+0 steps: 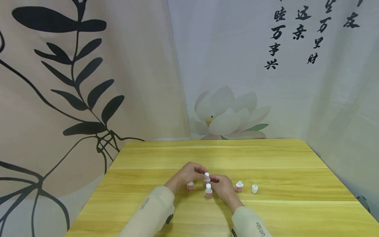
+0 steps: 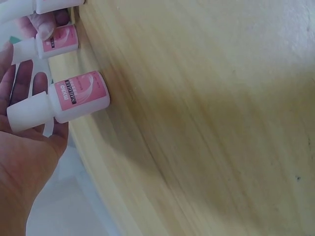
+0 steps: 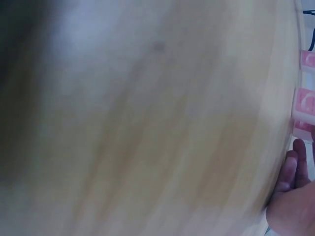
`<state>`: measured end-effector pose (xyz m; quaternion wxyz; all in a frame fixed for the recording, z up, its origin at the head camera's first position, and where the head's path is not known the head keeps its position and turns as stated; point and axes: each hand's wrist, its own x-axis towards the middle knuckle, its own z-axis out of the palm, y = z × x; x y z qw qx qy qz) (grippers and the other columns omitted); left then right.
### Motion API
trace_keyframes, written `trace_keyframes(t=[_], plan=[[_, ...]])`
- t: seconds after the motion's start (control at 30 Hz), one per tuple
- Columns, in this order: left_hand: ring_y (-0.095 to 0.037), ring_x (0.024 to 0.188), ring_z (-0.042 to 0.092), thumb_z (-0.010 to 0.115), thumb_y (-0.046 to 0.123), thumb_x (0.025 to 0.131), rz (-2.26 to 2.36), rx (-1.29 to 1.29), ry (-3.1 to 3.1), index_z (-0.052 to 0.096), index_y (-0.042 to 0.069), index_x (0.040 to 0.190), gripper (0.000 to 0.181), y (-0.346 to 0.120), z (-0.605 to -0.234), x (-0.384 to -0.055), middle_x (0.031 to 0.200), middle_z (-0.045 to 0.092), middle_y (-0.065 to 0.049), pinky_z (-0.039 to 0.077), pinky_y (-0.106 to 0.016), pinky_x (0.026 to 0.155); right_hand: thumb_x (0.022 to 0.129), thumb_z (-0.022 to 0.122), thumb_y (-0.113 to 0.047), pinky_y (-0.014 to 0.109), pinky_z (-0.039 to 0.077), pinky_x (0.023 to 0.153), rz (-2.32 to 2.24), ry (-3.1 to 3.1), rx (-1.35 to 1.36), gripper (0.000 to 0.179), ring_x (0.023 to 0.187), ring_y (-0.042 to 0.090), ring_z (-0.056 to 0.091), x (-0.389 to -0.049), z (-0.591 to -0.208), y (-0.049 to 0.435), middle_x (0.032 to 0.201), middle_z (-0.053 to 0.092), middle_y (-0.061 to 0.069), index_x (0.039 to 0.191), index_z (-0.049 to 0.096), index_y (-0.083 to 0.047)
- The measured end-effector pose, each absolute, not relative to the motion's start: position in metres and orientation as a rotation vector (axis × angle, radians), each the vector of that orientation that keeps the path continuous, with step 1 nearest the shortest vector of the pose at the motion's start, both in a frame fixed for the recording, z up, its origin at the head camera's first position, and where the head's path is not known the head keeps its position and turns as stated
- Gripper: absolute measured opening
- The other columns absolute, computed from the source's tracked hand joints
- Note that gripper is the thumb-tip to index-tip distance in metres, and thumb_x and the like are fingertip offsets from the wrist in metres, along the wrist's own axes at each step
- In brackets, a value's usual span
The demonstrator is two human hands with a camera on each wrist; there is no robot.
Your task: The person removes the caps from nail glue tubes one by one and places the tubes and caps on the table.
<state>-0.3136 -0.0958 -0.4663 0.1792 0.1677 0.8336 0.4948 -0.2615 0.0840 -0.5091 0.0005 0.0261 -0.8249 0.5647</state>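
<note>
A nail glue bottle (image 1: 206,181) with a white cap and pink label stands between my two hands. My left hand (image 1: 189,174) has its fingertips at the cap. My right hand (image 1: 224,188) holds the lower body, its thumb against the label in the left wrist view. Just in front, a second nail glue bottle (image 1: 208,191) stands upright. Beside the left hand is a third bottle (image 1: 190,186); it looms large in the left wrist view, where this nail glue bottle (image 2: 81,96) partly hides the left fingers. The right wrist view catches only part of the right hand (image 3: 293,196).
To the right of my right hand stands another capped bottle (image 1: 239,187). Farther right is a small white piece (image 1: 254,189) with a thin tip on top. Everything stands on a wood-grain table (image 1: 148,158), with a printed curtain (image 1: 142,65) behind it.
</note>
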Motion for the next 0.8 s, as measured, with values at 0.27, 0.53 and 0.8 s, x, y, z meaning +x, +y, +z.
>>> trace_keyframes(t=[0.27,0.53,0.8], plan=[[-0.017,0.096,0.061,0.079,0.022,0.086,1.437,0.473,2.323,0.073,0.014,0.104,0.021,-0.0965,-0.4673,-0.3123,0.098,0.069,0.003,0.046,-0.045,0.096,0.09,0.073,-0.017,0.047,0.049,0.093,1.762,-2.589,0.087,0.018,0.104,0.025,0.065,-0.2622,-0.509,0.0835,0.102,0.074,0.006,0.105,0.077,-0.007],[-0.017,0.093,0.062,0.08,0.022,0.085,1.452,0.483,2.324,0.073,0.014,0.099,0.017,-0.0948,-0.4701,-0.3143,0.095,0.07,0.002,0.046,-0.043,0.094,0.089,0.074,-0.017,0.045,0.051,0.09,1.734,-2.587,0.096,0.018,0.101,0.024,0.066,-0.264,-0.5109,0.0843,0.1,0.074,0.005,0.104,0.077,-0.007],[-0.016,0.098,0.061,0.08,0.024,0.085,1.425,0.478,2.341,0.072,0.011,0.111,0.03,-0.0963,-0.4688,-0.315,0.099,0.07,0.004,0.046,-0.045,0.097,0.088,0.077,-0.023,0.048,0.049,0.094,1.746,-2.615,0.069,0.024,0.105,0.026,0.064,-0.2647,-0.5116,0.0851,0.104,0.074,0.006,0.107,0.076,-0.008]])
